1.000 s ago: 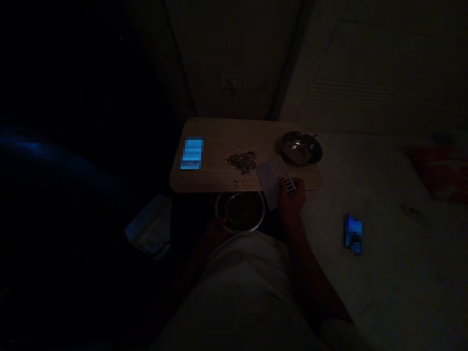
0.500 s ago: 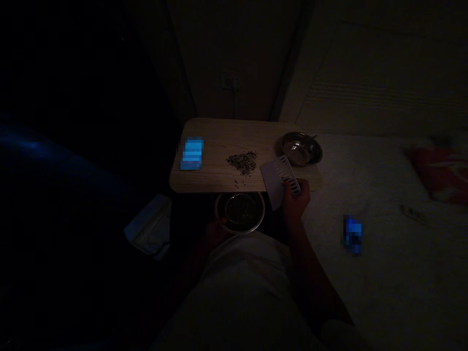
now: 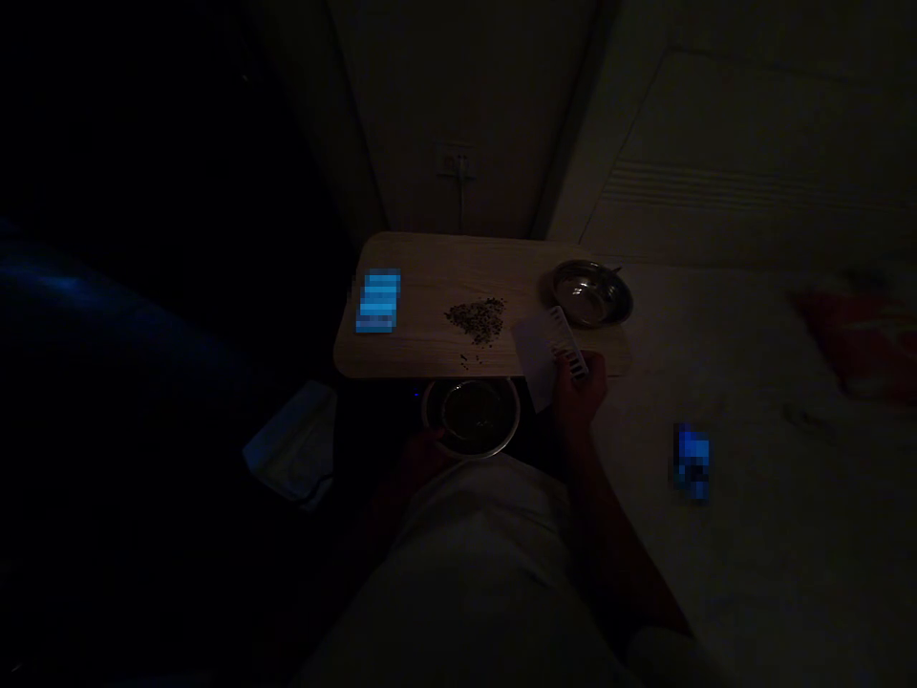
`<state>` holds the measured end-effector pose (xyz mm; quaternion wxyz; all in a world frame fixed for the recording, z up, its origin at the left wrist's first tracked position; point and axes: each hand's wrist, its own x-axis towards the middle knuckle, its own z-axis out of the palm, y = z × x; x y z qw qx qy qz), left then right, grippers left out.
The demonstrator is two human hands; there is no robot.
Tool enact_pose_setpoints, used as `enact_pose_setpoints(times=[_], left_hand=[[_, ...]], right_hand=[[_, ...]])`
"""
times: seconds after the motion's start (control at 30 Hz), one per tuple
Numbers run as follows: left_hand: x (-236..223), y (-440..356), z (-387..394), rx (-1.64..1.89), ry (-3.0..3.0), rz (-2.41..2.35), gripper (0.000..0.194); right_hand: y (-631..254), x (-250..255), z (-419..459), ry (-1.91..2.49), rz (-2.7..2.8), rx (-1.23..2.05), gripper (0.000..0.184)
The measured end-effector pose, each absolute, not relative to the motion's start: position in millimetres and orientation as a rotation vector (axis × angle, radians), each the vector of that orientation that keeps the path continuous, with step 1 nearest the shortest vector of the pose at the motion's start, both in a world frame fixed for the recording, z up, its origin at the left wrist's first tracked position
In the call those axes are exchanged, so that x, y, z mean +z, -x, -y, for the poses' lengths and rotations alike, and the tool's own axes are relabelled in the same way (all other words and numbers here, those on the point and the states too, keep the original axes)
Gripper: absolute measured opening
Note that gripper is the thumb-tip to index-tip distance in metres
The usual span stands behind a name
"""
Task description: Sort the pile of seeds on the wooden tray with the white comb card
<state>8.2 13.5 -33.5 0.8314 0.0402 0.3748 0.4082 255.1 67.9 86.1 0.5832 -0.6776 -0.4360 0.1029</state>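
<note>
In dim light, my left hand (image 3: 428, 451) grips the near left rim of a round metal bowl (image 3: 513, 432), held just below the front edge of the small wooden table (image 3: 422, 263). My right hand (image 3: 579, 392) is closed on a pale flat scraper (image 3: 534, 354) with a slotted handle, over the table's front right part. To the left of the scraper, a loose pile of small dark bits (image 3: 476, 319), like beans or seeds, lies on the tabletop, with a few strays near the edge. What the held bowl contains is too dark to tell.
A second shiny metal bowl (image 3: 591, 294) stands at the table's right end. A blurred-out blue glowing rectangle (image 3: 378, 301) lies at the left. Behind is a wall socket (image 3: 457, 161) with a plug and cord. A pale bedlike surface (image 3: 759, 535) on the right bears a red item (image 3: 860, 344).
Both hands, the scraper and the bowl keep practically the same places. The picture is slightly darker, and the view has shifted a touch.
</note>
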Motion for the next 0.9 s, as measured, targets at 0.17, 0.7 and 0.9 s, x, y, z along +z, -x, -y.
enact_pose_setpoints(times=[0.17,0.7,0.9], left_hand=[[-38.6,-7.3,-10.2,0.838,-0.083,-0.721,0.029],[-28.7,-4.8,-8.6,0.91,-0.104,-0.71,0.04],[-18.3,-2.9,-0.9,0.937,-0.111,-0.714,0.038]], right_hand=[[-262.1,85.3,-70.1,1.599,0.991,0.199,0.021],[-278.0,91.0,-70.6,1.506,0.854,0.076,0.023],[-269.5,91.9,-66.7,1.461,0.895,0.259,0.023]])
